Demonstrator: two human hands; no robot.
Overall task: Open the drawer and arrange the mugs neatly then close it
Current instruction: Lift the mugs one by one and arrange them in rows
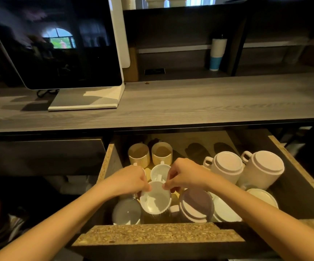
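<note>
The drawer point(163, 234) stands pulled open below the counter. An upright white mug point(155, 201) sits near its front, and both hands pinch its rim: my left hand point(131, 178) on the left side, my right hand point(183, 175) on the right. Behind it is another upright white mug point(160, 172), and further back stand two yellow mugs point(138, 154) point(161, 152). Two large white mugs point(225, 166) point(261, 169) stand upside down at the right. A grey mug point(127, 212) sits at the front left and an upside-down mug point(196, 205) at the front centre.
White plates or saucers point(225, 210) lie at the drawer's front right. A grey wooden counter point(208, 102) runs above the drawer, carrying a monitor point(58, 44) at the left. A white and blue tumbler point(217, 53) stands on the shelf behind. The closed drawer front point(43, 157) is at the left.
</note>
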